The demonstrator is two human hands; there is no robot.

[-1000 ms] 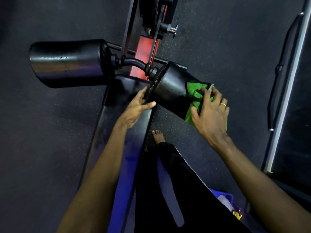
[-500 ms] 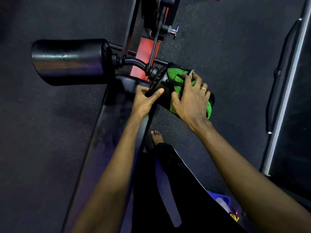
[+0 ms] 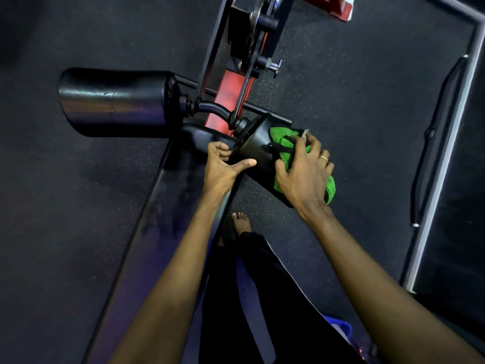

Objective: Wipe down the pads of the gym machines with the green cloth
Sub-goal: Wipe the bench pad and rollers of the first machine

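The green cloth is a bright, fuzzy microfibre rag, bunched and draped over the curve of the black right roller pad, with a thin black strap crossing it and a small pale tag at its upper edge. Most of it is hidden under the right hand, which wears a ring; its fingers are spread apart and only slightly bent, pressing the cloth onto the pad, with the thumb on bare vinyl. The left hand holds the roller's inner end, fingers curled together at the rim and thumb stretched along its side, just above the long bench pad. The left roller pad gleams glossy nearby.
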